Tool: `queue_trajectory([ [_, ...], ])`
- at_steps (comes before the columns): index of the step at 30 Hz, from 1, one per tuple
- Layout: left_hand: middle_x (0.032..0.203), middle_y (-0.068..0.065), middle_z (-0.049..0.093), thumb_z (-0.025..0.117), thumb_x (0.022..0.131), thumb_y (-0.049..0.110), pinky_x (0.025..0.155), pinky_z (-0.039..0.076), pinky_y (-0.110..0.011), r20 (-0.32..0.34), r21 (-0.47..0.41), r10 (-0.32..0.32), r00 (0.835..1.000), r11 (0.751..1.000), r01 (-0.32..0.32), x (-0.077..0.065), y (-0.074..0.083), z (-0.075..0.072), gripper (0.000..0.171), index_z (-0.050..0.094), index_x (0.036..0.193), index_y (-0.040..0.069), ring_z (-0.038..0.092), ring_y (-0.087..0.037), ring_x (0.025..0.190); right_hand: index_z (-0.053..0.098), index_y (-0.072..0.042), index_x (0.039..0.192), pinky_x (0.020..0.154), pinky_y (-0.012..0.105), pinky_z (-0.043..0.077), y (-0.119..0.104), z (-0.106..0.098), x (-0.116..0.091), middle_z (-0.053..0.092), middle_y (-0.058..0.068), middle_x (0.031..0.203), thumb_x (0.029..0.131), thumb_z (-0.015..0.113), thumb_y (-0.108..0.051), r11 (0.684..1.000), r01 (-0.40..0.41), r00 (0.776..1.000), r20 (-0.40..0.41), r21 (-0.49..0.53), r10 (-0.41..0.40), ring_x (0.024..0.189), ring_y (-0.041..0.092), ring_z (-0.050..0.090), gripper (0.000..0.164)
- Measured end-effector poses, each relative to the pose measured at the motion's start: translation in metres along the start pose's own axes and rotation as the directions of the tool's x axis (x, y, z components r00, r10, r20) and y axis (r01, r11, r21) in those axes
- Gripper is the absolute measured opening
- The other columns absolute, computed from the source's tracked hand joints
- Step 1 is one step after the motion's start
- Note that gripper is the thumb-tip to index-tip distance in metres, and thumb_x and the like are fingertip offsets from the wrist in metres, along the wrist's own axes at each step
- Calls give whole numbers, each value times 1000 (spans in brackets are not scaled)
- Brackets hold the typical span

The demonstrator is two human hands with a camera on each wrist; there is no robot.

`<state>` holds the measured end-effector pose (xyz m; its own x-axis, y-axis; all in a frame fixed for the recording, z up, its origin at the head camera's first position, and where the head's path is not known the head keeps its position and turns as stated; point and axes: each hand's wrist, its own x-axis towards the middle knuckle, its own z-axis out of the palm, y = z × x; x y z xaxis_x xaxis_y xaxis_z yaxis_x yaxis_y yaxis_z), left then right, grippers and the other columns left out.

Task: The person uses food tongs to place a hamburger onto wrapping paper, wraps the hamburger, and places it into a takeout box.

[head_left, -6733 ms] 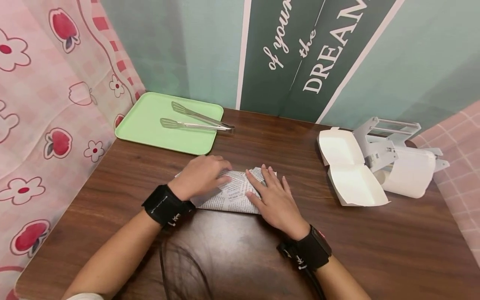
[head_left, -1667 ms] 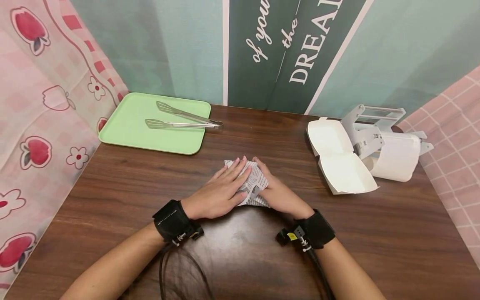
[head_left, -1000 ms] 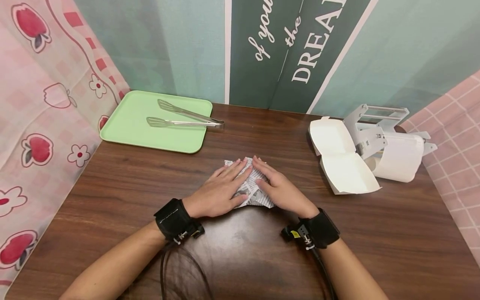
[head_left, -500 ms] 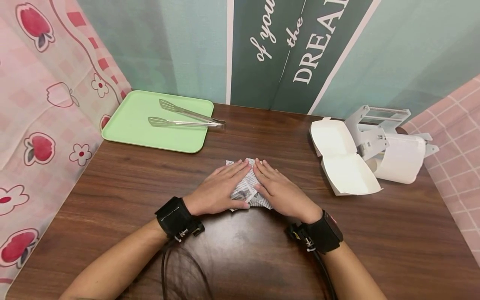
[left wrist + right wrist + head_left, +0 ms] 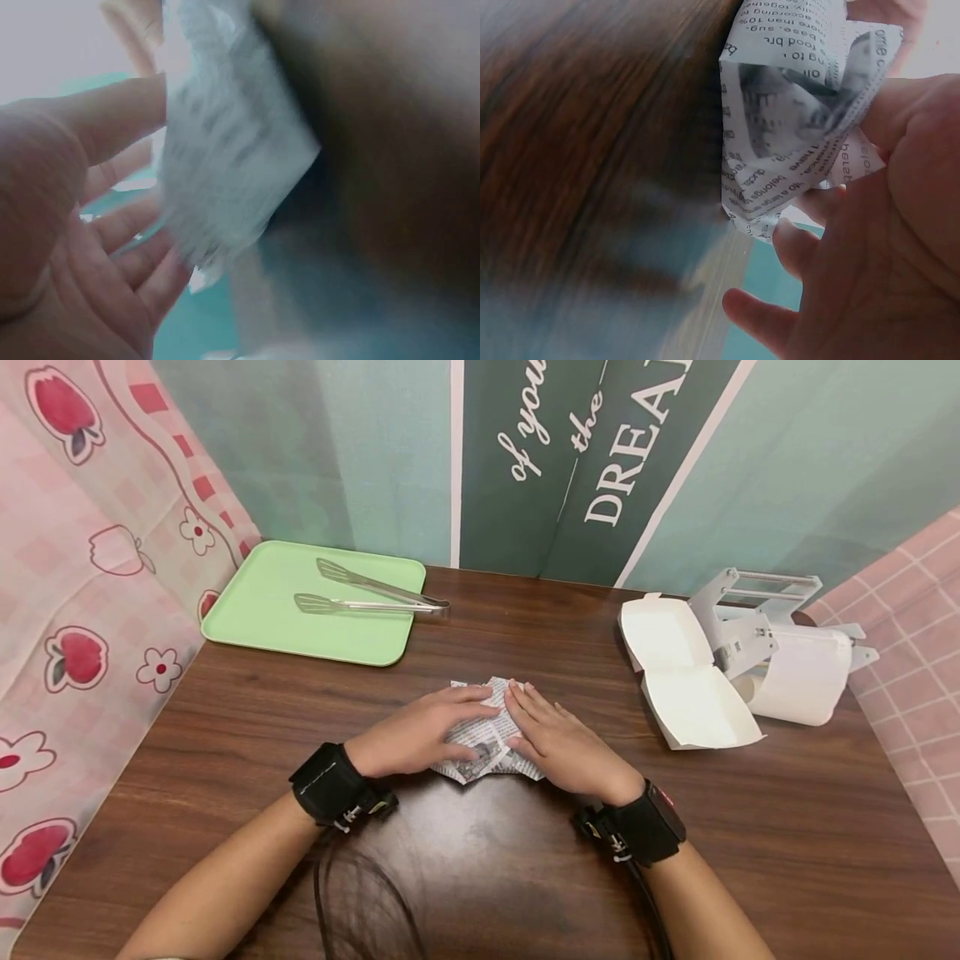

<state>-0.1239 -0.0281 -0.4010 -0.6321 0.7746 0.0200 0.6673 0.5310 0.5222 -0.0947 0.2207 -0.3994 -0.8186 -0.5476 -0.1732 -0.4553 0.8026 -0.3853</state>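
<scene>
A sheet of newsprint-patterned wrapping paper (image 5: 483,752) lies folded into a bulky packet on the brown table; whatever it may enclose is hidden. My right hand (image 5: 570,747) rests along its right side, fingers stretched toward the packet's far edge. Over the left side is my left hand (image 5: 412,731), its fingers loosely extended and spread from the thumb. In the left wrist view, a pointed flap of paper (image 5: 232,142) stands out beside the thumb and fingers. The right wrist view shows crumpled folds of printed paper (image 5: 780,112) at the table surface, the right thumb against them.
A green tray (image 5: 300,639) at back left bears metal tongs (image 5: 375,606), whose joined end overhangs its right edge. An open white takeaway box (image 5: 701,706) stands at right, beside a white dispenser with a roll (image 5: 802,677). Curtains and a tiled wall border the table.
Earlier both hands lay flatter on a wider packet, which has since become narrower. In the last half second my left hand has drawn back leftward, uncovering the left corner; my right hand stays put.
</scene>
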Motion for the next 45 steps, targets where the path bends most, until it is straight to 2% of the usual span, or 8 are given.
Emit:
queue_trajectory([
  [5, 150, -7, 55, 72, 94, 20, 121, 35, -44, 4, 116, 63, 998, 991, -63, -4, 3, -10, 41, 67, 134, 14, 47, -25, 143, 17, -7, 162, 120, 66, 23, 0, -1, 1, 12, 10, 171, 105, 51, -38, 1000, 2, 1000, 2, -11, -2, 158, 30, 14, 73],
  [11, 148, -12, 56, 71, 95, 23, 119, 38, -46, 7, 264, 155, 988, 953, -151, -4, 5, -5, 47, 62, 141, 17, 50, -29, 139, 21, -8, 162, 119, 63, 28, 2, -1, 1, 16, 12, 170, 102, 56, -40, 1000, 15, 1000, -24, 10, -15, 158, 30, 17, 76],
  [19, 150, -10, 52, 71, 95, 25, 110, 47, -50, 23, 374, 140, 990, 917, -138, -3, 10, 2, 53, 56, 146, 28, 51, -31, 134, 28, -5, 160, 120, 57, 31, 4, -3, 0, 26, 15, 167, 97, 68, -35, 984, -28, 997, -69, 176, 41, 156, 33, 23, 80],
  [28, 152, -8, 50, 69, 97, 23, 107, 49, -52, 18, 418, 120, 993, 901, -116, -5, 15, 2, 55, 53, 148, 33, 51, -31, 134, 33, -7, 158, 115, 58, 38, 13, -19, -12, 41, 18, 159, 94, 73, -29, 973, -56, 976, -195, 224, 101, 146, 37, 40, 78],
  [33, 152, -8, 50, 67, 98, 23, 110, 46, -54, 30, 400, 90, 996, 911, -94, -7, 15, 0, 55, 51, 149, 33, 49, -32, 137, 43, -4, 152, 107, 58, 43, 27, -35, -25, 51, 21, 150, 97, 69, -25, 974, -97, 920, -355, 204, 166, 136, 40, 51, 64],
  [37, 153, -9, 50, 66, 99, 24, 111, 45, -55, 36, 389, 77, 996, 917, -85, -9, 15, -1, 54, 50, 150, 33, 48, -32, 139, 56, 0, 141, 90, 50, 47, 40, -46, -36, 64, 24, 133, 97, 69, -17, 985, -115, 841, -514, 130, 166, 98, 36, 63, 49],
  [40, 153, -9, 50, 66, 99, 24, 111, 45, -55, 33, 385, 82, 996, 919, -88, -9, 15, -1, 54, 50, 150, 33, 48, -33, 139, 61, -1, 135, 72, 38, 42, 50, -55, -46, 70, 23, 108, 95, 71, -16, 984, -156, 784, -594, 92, 180, 64, 22, 50, 43],
  [45, 154, -9, 50, 67, 98, 23, 111, 45, -56, 32, 385, 97, 995, 917, -102, -8, 15, 0, 54, 51, 150, 32, 47, -32, 141, 63, -2, 134, 52, 31, 31, 72, -69, -66, 60, 21, 78, 96, 68, -16, 960, -263, 720, -644, 93, 259, 43, 13, 30, 40],
])
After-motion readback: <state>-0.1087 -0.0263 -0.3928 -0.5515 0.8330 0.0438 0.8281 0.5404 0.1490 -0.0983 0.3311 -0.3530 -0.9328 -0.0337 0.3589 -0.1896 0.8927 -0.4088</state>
